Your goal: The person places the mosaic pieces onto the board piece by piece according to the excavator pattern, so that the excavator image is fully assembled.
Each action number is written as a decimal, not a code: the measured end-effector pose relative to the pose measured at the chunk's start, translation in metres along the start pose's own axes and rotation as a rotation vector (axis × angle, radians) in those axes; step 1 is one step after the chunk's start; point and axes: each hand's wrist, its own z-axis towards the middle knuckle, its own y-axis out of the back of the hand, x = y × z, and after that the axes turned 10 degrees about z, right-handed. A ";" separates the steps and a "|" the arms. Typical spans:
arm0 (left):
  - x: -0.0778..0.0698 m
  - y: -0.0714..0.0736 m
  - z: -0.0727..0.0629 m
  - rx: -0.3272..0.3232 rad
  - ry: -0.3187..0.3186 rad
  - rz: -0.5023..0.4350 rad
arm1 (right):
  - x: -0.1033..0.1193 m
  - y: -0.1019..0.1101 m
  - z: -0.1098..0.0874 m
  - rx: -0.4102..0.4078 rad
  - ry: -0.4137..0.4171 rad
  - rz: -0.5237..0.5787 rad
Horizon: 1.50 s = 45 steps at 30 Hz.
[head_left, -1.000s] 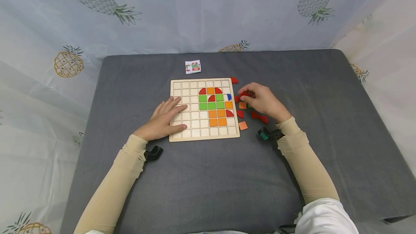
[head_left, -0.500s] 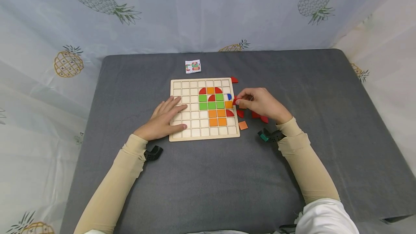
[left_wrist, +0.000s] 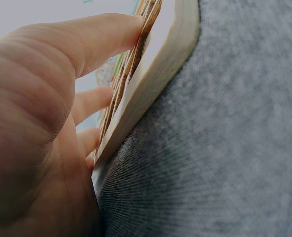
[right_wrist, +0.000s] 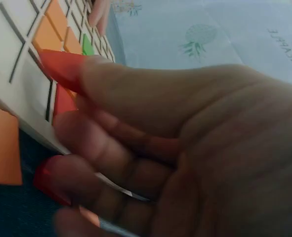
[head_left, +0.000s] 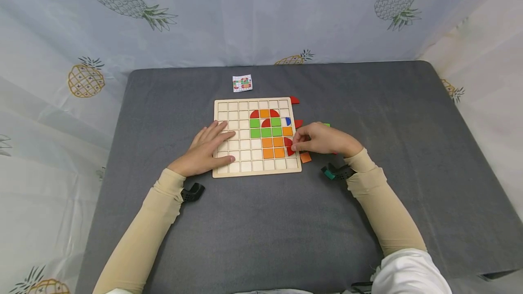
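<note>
A wooden grid board (head_left: 256,174) lies on the grey table, with orange, green and red tiles and one blue-marked tile set in its right half. My left hand (head_left: 204,149) rests on the board's left edge, fingers spread over the cells. At the right edge my right hand (head_left: 324,139) pinches a red quarter-round tile (right_wrist: 62,68) between thumb and fingers, just over the grid. Below that tile, another red tile (right_wrist: 64,102) sits in a cell. The right hand hides part of the loose tiles beneath it.
Right of the board lie loose tiles: an orange square (head_left: 305,157), a red piece (head_left: 298,123), another red piece (head_left: 294,100) by the top corner, and a partly covered green one (head_left: 327,124). A small printed pattern card (head_left: 243,83) lies behind the board.
My right hand has moved from the loose tiles down and left to the board's right edge, carrying a red tile. The left hand has stayed still.
</note>
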 end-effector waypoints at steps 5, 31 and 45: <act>0.000 0.000 0.000 0.003 0.004 0.000 | -0.003 -0.003 0.002 0.023 0.005 -0.027; 0.000 -0.001 0.000 -0.003 0.001 0.005 | 0.003 -0.015 0.007 -0.134 -0.081 -0.105; -0.001 0.000 0.000 -0.001 0.002 0.007 | -0.012 0.016 -0.004 -0.443 -0.057 -0.032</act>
